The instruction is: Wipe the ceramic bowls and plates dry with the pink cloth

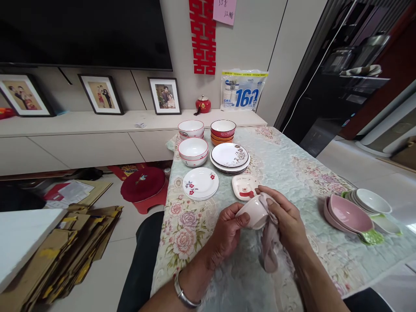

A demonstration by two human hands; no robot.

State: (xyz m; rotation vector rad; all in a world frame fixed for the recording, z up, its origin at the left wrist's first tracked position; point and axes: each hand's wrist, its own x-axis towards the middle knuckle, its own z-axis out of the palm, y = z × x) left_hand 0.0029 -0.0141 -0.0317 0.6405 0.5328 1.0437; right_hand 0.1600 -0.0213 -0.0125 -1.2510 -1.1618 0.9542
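A small white bowl [253, 215] is held above the table, tilted on its side. My left hand [230, 227] grips it from the left, thumb across its outside. On the other side my right hand [283, 212] is closed on a greyish-pink cloth [270, 247], pressing it over the bowl's rim; the cloth's loose end hangs down. Just beyond the bowl lies a small square dish [244, 186] with a bear and a red scarf printed on it. Left of that sits a short stack of white plates [200, 183] with red flowers.
Farther back stand brown-patterned plates [229, 156], white bowls [193, 151] and red-and-orange bowls [222, 130]. At the right are pink leaf-shaped bowls [349, 214] and white bowls [373, 201]. A flowered tablecloth [188, 242] covers the table; a red stool [143, 184] and flattened cardboard [65, 255] are to the left.
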